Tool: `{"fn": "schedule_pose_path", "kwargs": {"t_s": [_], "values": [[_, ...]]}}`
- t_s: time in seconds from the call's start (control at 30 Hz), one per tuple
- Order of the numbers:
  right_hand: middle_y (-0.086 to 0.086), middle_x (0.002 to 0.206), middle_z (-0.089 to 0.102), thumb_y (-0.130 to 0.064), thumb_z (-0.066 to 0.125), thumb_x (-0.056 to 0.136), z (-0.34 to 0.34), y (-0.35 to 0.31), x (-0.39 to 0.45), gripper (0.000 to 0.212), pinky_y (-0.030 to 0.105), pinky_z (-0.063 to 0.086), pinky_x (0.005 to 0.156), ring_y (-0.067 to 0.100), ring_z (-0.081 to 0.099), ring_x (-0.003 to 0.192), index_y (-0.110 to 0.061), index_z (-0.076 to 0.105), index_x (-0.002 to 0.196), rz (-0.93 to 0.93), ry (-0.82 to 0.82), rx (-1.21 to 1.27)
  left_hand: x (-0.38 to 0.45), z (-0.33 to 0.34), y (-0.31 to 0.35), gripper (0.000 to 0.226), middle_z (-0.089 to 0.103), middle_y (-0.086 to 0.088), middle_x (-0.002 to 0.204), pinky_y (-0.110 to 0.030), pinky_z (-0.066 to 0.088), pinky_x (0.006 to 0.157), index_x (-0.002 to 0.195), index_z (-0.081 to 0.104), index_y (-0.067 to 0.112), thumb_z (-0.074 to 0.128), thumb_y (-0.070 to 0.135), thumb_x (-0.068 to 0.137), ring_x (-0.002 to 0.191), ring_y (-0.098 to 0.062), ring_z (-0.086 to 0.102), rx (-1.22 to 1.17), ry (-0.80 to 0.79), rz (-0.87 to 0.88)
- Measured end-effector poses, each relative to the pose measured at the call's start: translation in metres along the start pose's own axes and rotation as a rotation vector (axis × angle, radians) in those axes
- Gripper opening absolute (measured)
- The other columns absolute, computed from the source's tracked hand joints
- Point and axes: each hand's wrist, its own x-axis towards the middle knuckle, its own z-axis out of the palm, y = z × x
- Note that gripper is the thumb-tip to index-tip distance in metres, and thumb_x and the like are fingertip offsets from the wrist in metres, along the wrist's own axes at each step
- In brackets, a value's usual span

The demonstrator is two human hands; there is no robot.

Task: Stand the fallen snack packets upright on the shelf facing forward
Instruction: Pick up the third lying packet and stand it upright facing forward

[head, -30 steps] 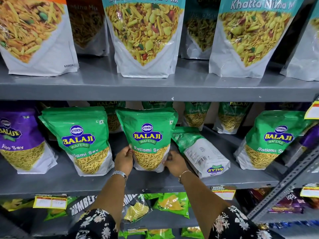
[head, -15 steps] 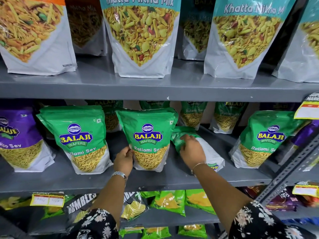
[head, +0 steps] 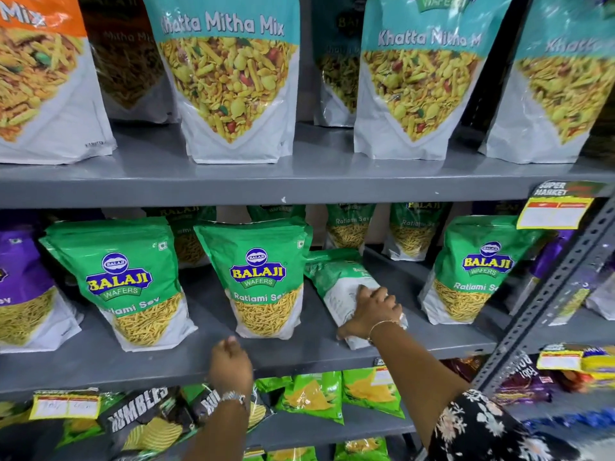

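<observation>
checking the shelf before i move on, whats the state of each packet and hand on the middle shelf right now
fallen green packet: lying flat, back side up
right hand: grip on the fallen packet's lower end
left hand: loosely curled at the shelf edge, holding nothing
centre ratlami sev packet: upright, facing forward
left ratlami sev packet: upright, tilted a little, facing forward
right ratlami sev packet: upright, facing forward

Grey shelf (head: 100,364) holds 3 upright packets (head: 263,277), 1 fallen packet (head: 336,277).
</observation>
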Motion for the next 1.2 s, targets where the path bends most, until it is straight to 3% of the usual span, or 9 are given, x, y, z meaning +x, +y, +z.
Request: {"fn": "schedule_pose_path", "kwargs": {"t_s": [0.13, 0.23, 0.47, 0.63, 0.8, 0.93, 1.0, 1.1, 1.2], "values": [[0.015, 0.145, 0.029, -0.082, 0.063, 0.044, -0.014, 0.011, -0.002, 0.121, 0.049, 0.033, 0.106, 0.039, 0.029, 0.134, -0.024, 0.027, 0.143, -0.021, -0.065, 0.103, -0.039, 0.004, 0.007, 0.027, 0.064, -0.024, 0.104, -0.040, 0.043, 0.080, 0.105, 0.057, 0.003, 0.045, 0.024, 0.094, 0.096, -0.040, 0.060, 0.085, -0.028, 0.135], [0.011, 0.150, 0.033, -0.083, 0.042, 0.065, -0.026, 0.024, 0.008, 0.091, 0.050, 0.031, 0.109, 0.036, 0.031, 0.138, -0.031, 0.039, 0.140, 0.045, -0.046, 0.374, -0.064, 0.014, 0.014, 0.022, 0.061, -0.018, 0.084, -0.034, 0.038, 0.070, 0.089, 0.057, 0.007, 0.043, 0.023, 0.093, 0.087, -0.038, 0.060, 0.131, -0.029, 0.151], [0.025, 0.128, 0.060, -0.019, 0.049, 0.093, -0.016, 0.066, 0.035, 0.038, 0.037, 0.043, 0.098, 0.037, 0.056, 0.118, 0.007, 0.060, 0.117, 0.080, -0.121, 0.719, -0.089, 0.090, 0.036, 0.046, 0.066, -0.028, 0.107, -0.046, 0.051, 0.087, 0.104, 0.064, 0.001, 0.048, 0.040, 0.087, 0.101, -0.041, 0.062, 0.080, -0.420, 0.137], [0.018, 0.070, 0.071, -0.029, 0.061, 0.090, -0.009, 0.086, 0.027, 0.038, 0.023, 0.042, 0.049, 0.024, 0.063, 0.060, 0.007, 0.063, 0.100, 0.139, -0.221, 0.929, -0.066, 0.120, 0.064, 0.036, 0.063, -0.023, 0.088, -0.048, 0.052, 0.090, 0.079, 0.061, 0.006, 0.052, 0.039, 0.087, 0.089, -0.036, 0.060, -0.024, -0.582, -0.187], [0.009, 0.084, 0.053, -0.037, 0.072, 0.078, -0.002, 0.100, 0.033, 0.030, 0.037, 0.050, 0.078, 0.026, 0.052, 0.083, -0.011, 0.059, 0.083, 0.200, -0.407, 0.997, -0.063, 0.120, 0.077, 0.016, 0.063, -0.015, 0.095, -0.037, 0.049, 0.079, 0.073, 0.062, 0.011, 0.059, 0.020, 0.087, 0.100, -0.033, 0.059, -0.027, -0.648, -0.257], [0.008, 0.081, 0.052, -0.028, 0.075, 0.078, -0.006, 0.103, 0.035, 0.026, 0.037, 0.044, 0.068, 0.024, 0.049, 0.072, -0.009, 0.057, 0.081, 0.171, -0.499, 0.969, -0.059, 0.125, 0.079, 0.016, 0.066, -0.017, 0.094, -0.035, 0.048, 0.076, 0.095, 0.069, 0.001, 0.060, 0.004, 0.083, 0.088, -0.027, 0.060, -0.050, -0.662, -0.182], [0.010, 0.074, 0.053, -0.020, 0.073, 0.080, -0.010, 0.104, 0.036, 0.021, 0.038, 0.044, 0.067, 0.023, 0.050, 0.063, -0.008, 0.056, 0.077, 0.121, -0.451, 0.961, -0.060, 0.127, 0.083, 0.027, 0.067, -0.019, 0.102, -0.034, 0.050, 0.074, 0.108, 0.065, -0.002, 0.058, -0.005, 0.082, 0.088, -0.026, 0.061, -0.087, -0.683, -0.130], [0.010, 0.100, 0.065, -0.008, 0.069, 0.081, -0.016, 0.101, 0.037, 0.012, 0.040, 0.050, 0.091, 0.026, 0.062, 0.097, -0.015, 0.060, 0.084, 0.017, -0.341, 0.952, -0.060, 0.129, 0.086, 0.042, 0.065, -0.020, 0.115, -0.049, 0.052, 0.089, 0.117, 0.056, 0.001, 0.060, -0.012, 0.077, 0.102, -0.032, 0.064, -0.120, -0.667, -0.074], [0.009, 0.110, 0.063, 0.009, 0.067, 0.078, -0.014, 0.099, 0.040, 0.041, 0.039, 0.048, 0.097, 0.024, 0.060, 0.104, -0.007, 0.053, 0.113, 0.012, -0.234, 1.106, -0.062, 0.130, 0.086, 0.046, 0.064, -0.013, 0.106, -0.040, 0.055, 0.077, 0.114, 0.051, 0.007, 0.059, -0.017, 0.075, 0.096, -0.028, 0.063, -0.136, -0.638, -0.013]]}}
